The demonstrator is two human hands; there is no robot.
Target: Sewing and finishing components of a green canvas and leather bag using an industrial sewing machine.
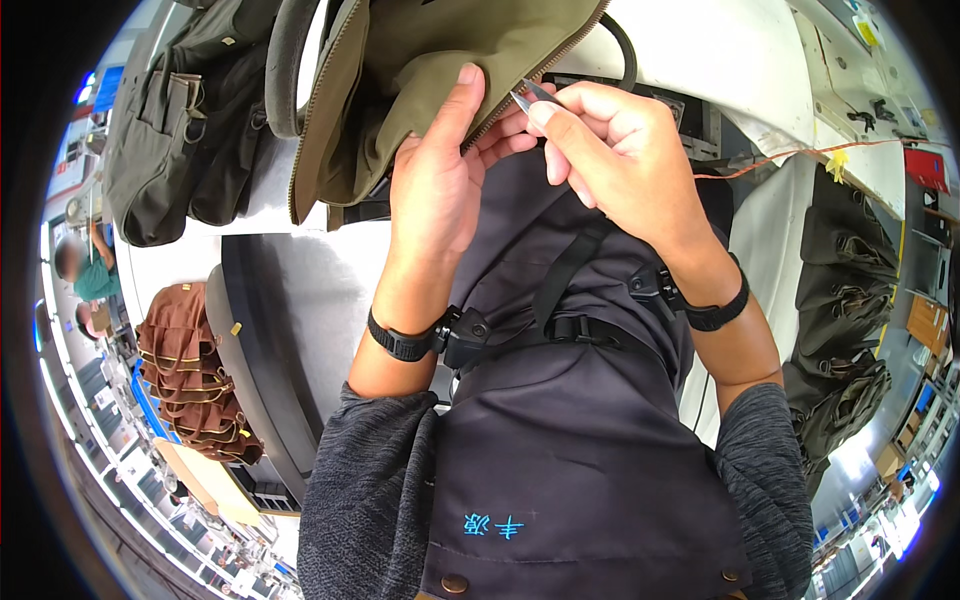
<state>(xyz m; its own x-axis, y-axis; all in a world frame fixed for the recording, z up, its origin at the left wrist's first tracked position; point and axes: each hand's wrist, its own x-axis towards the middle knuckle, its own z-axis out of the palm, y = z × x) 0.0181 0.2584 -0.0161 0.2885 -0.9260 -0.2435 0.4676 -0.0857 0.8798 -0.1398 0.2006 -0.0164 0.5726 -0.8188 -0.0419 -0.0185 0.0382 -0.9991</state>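
Observation:
An open olive bag (430, 60) with a long zipper along its opening fills the top middle. My left hand (440, 165) is closed on the bag's zipper edge, thumb on the inner lining and fingers behind. My right hand (620, 145) pinches a pair of small thread snips (530, 93). Their two pointed dark blades stand slightly apart, close to the zipper edge and beside my left fingertips. The snips' grip is hidden inside my right hand.
Dark olive bags (165, 150) lie on the white table at upper left. Brown bags (185, 370) are stacked at left, and more dark bags (845, 290) hang at right. An orange cord (760, 162) runs off to the right. Other people are far left.

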